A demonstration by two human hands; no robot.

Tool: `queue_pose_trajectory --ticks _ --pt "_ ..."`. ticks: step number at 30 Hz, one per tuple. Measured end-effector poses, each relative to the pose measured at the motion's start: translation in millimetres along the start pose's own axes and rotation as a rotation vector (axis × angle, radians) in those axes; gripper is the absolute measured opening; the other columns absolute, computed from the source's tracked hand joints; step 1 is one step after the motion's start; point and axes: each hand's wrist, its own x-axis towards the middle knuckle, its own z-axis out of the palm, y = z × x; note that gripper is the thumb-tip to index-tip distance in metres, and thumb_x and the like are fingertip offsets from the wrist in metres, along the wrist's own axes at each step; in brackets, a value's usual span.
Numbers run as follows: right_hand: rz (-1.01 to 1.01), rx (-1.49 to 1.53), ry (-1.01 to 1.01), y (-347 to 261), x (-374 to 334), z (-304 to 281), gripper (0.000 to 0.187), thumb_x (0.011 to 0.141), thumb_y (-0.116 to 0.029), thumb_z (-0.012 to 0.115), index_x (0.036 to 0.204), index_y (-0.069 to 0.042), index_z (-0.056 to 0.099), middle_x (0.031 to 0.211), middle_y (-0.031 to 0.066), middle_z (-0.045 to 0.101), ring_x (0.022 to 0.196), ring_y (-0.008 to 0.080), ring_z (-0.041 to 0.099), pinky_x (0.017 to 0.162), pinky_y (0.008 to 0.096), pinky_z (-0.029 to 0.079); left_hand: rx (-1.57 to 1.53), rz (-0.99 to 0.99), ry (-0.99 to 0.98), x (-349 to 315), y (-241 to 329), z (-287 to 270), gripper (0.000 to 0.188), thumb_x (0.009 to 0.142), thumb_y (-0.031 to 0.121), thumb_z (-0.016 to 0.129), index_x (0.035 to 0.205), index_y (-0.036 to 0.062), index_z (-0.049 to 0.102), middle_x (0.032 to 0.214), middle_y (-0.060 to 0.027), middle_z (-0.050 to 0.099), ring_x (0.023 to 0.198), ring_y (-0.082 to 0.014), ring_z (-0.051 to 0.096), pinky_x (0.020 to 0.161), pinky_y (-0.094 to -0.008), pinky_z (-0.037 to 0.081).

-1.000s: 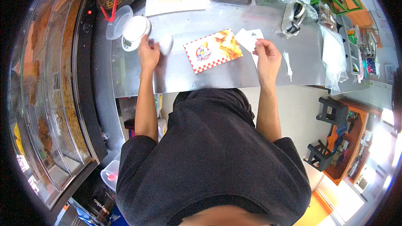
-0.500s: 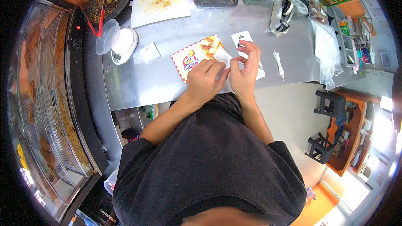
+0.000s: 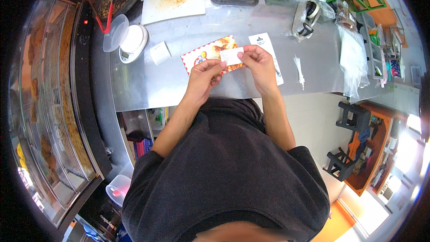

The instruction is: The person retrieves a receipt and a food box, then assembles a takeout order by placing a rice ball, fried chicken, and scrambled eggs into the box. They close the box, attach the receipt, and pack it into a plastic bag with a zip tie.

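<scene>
A small white printed paper slip (image 3: pixel 232 56) is stretched between my two hands above the counter. My left hand (image 3: pixel 204 77) pinches its left end between thumb and fingers. My right hand (image 3: pixel 261 66) grips the right end, thumb on top. Below the slip lies a flat card (image 3: pixel 192 58) with a red checkered border and a food picture, partly covered by the slip and my hands. Partly behind my right hand is a white printed sheet (image 3: pixel 262 40). Left of the card, another white paper piece (image 3: pixel 160 53) rests on the metal counter.
A white kitchen scale (image 3: pixel 135 40) with a clear plastic tub (image 3: pixel 115 32) stands at left. Behind it are a dark pan (image 3: pixel 109 1) and a cutting board (image 3: pixel 174 1) with crumbs. White zip ties (image 3: pixel 298 72) and plastic bags (image 3: pixel 353 60) lie right. A glass display case (image 3: pixel 58 103) borders the left.
My hands have moved slightly apart and turned, so the slip's printed face now shows between them. My right-hand fingers have closed onto its end.
</scene>
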Motion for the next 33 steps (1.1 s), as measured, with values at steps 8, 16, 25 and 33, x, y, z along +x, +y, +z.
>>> queue_pose_trajectory --ticks 8,16,25,33 --pt "-0.275 -0.351 0.136 27.5 26.9 0.6 0.012 0.091 -0.009 0.075 0.099 -0.001 0.070 0.083 0.0045 0.074 0.073 0.0080 0.064 0.066 0.0258 0.049 0.442 0.246 0.228 -3.1 -15.8 -8.3 0.024 0.093 0.015 0.076 0.109 -0.0025 0.073 0.089 -0.0084 0.077 0.062 -0.0090 0.061 0.057 -0.0229 0.048" --pt "-0.307 -0.497 0.121 45.1 36.0 -0.6 0.010 0.090 -0.008 0.076 0.095 -0.001 0.071 0.081 0.0015 0.073 0.067 0.0043 0.056 0.060 0.0228 0.044 1.215 0.981 0.234 -2.9 -19.8 -13.5 0.025 0.085 0.009 0.075 0.110 0.0047 0.073 0.108 -0.0093 0.072 0.097 -0.0273 0.065 0.080 -0.0372 0.052" --pt "-0.464 -0.705 0.199 48.1 33.7 10.8 0.015 0.085 -0.010 0.079 0.095 -0.002 0.072 0.077 0.0059 0.071 0.068 0.0155 0.062 0.063 0.0317 0.050 1.690 0.945 0.006 -1.1 -22.7 -11.4 0.057 0.087 0.025 0.073 0.140 0.0120 0.058 0.150 -0.0099 0.051 0.138 -0.0321 0.045 0.110 -0.0515 0.035" --pt "-0.410 -1.120 0.397 29.1 24.6 4.4 0.049 0.081 -0.028 0.082 0.119 -0.003 0.065 0.124 0.0189 0.058 0.117 0.0401 0.049 0.098 0.0505 0.042 1.810 0.923 -0.033 -2.5 -24.5 -17.9 0.063 0.089 0.026 0.072 0.147 0.0123 0.053 0.155 -0.0093 0.047 0.143 -0.0310 0.042 0.114 -0.0528 0.032"
